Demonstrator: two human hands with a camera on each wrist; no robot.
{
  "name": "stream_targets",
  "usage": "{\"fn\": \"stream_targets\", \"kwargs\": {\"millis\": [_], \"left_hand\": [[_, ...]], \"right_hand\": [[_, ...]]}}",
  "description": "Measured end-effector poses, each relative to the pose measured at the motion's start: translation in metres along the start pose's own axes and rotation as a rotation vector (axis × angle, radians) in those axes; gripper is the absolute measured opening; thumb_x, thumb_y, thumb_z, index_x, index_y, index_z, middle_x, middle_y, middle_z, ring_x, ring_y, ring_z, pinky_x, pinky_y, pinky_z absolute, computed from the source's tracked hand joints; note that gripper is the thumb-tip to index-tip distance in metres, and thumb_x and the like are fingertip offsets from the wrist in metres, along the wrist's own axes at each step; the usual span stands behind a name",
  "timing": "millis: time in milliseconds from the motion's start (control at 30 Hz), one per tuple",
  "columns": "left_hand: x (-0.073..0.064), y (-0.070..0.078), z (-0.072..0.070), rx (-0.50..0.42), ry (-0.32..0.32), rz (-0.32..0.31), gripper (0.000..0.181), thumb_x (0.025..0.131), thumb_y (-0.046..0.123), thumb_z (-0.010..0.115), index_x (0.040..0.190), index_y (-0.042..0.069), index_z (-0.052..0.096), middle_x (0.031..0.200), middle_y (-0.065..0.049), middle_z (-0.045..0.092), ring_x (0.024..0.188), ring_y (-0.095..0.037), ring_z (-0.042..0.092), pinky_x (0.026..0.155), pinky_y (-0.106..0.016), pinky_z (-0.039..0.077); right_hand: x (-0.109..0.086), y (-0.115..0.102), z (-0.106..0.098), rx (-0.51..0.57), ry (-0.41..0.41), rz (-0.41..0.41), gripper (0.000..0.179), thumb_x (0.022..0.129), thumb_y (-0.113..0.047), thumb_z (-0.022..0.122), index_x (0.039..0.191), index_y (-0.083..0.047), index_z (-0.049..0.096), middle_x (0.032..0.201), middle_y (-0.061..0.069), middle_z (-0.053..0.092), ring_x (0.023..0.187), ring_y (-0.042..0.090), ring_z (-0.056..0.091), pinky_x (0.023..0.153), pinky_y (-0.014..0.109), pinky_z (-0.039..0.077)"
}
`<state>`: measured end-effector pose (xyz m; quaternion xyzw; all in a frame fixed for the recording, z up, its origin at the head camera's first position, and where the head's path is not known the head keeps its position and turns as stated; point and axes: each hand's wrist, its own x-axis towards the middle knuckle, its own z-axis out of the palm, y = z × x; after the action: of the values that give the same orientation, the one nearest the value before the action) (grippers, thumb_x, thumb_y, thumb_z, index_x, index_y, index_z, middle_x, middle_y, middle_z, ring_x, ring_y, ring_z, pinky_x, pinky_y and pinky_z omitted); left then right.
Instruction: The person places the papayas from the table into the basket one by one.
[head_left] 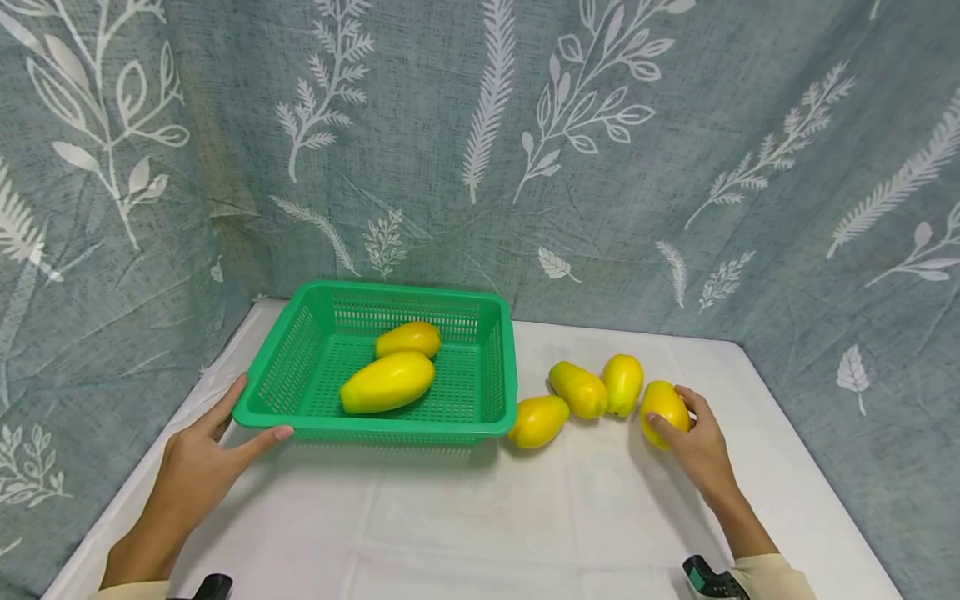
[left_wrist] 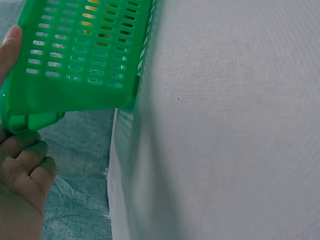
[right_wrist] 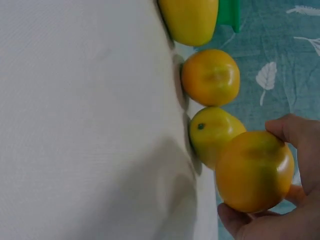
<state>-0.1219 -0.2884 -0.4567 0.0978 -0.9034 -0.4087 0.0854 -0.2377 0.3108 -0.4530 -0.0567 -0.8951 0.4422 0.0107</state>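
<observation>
A green plastic basket (head_left: 390, 427) stands at the left of the white table, with two yellow papayas in it, a larger one (head_left: 387, 382) in front of a smaller one (head_left: 408, 339). My left hand (head_left: 198, 458) grips its front left corner; in the left wrist view, the fingers (left_wrist: 31, 155) curl under the rim. On the right, my right hand (head_left: 699, 442) holds a yellow papaya (head_left: 663, 414) between thumb and fingers. The right wrist view shows this papaya (right_wrist: 254, 171) overlapping another papaya (right_wrist: 212, 132) behind it.
Three more papayas lie between the basket and my right hand: one (head_left: 538, 422) against the basket's right front corner, one (head_left: 578, 390) behind it, one (head_left: 622, 385) nearest the held fruit. A grey-green leaf-patterned curtain (head_left: 450, 167) hangs behind and beside the table (head_left: 465, 525).
</observation>
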Motion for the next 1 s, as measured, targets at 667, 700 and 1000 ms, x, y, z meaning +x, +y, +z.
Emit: {"fn": "stream_targets", "kwargs": {"millis": [667,700,1000], "left_hand": [[0.001,-0.003,0.003,0.0,0.025,0.016,0.1,0.096,0.051,0.078,0.17,0.027,0.016,0.169,-0.026,0.027,0.143,-0.066,0.035,0.098,-0.075,0.041],[0.001,-0.003,0.003,-0.001,0.025,0.017,0.1,0.096,0.051,0.078,0.17,0.027,0.016,0.169,-0.026,0.027,0.143,-0.066,0.035,0.098,-0.075,0.041],[0.001,-0.002,0.002,0.005,0.013,0.007,0.101,0.096,0.053,0.077,0.17,0.027,0.014,0.169,-0.027,0.026,0.144,-0.066,0.034,0.098,-0.075,0.041]], "right_hand": [[-0.011,-0.043,0.013,0.131,0.001,-0.166,0.078,0.104,-0.038,0.07,0.167,-0.013,0.031,0.164,0.016,0.038,0.134,0.035,0.053,0.085,0.01,0.048],[-0.011,-0.046,0.015,0.142,-0.005,-0.172,0.077,0.104,-0.038,0.07,0.166,-0.014,0.031,0.164,0.015,0.039,0.134,0.034,0.053,0.085,0.01,0.049],[-0.013,-0.071,0.032,0.227,-0.068,-0.223,0.074,0.103,-0.032,0.072,0.165,-0.015,0.035,0.16,0.013,0.042,0.13,0.031,0.055,0.089,0.012,0.051]]}}
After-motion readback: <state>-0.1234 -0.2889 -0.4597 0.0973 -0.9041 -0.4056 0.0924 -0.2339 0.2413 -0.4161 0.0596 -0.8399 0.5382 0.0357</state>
